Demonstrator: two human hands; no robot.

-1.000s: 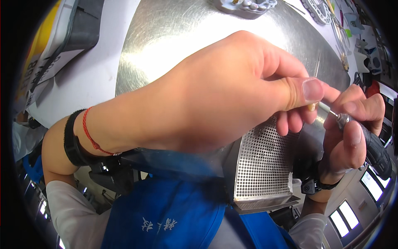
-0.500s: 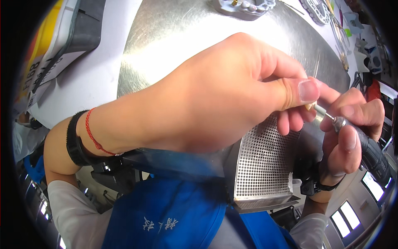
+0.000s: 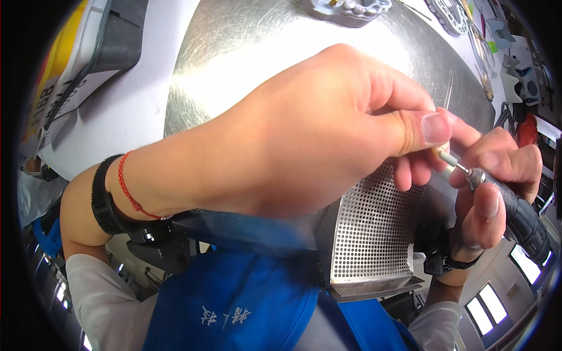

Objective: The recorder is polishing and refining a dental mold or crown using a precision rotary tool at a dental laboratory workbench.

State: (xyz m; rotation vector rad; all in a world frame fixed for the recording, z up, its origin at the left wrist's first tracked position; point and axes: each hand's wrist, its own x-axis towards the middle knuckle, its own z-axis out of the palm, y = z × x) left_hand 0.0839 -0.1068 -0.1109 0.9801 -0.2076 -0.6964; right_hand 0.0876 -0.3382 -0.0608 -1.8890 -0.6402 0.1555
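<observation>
My left hand reaches across to the right, thumb and fingers pinched on a small tooth-coloured dental crown, mostly hidden by the fingertips. My right hand is wrapped round a dark rotary handpiece, its nose pointing up and left. A pale cylindrical grinding bit on a thin metal shank sits in the handpiece. The tip of the bit meets the crown, or nearly so; the fingers hide the exact contact. Both hands are close together above a perforated metal plate.
A round, scratched metal work surface lies under my hands. On its far edge stands a grey dental model with teeth. A grey bin is at far left. At far right are a toothed white ring and several slim tools.
The handpiece and my right hand have shifted very slightly left and down. My left hand keeps nearly the same place, still pinching the crown.
</observation>
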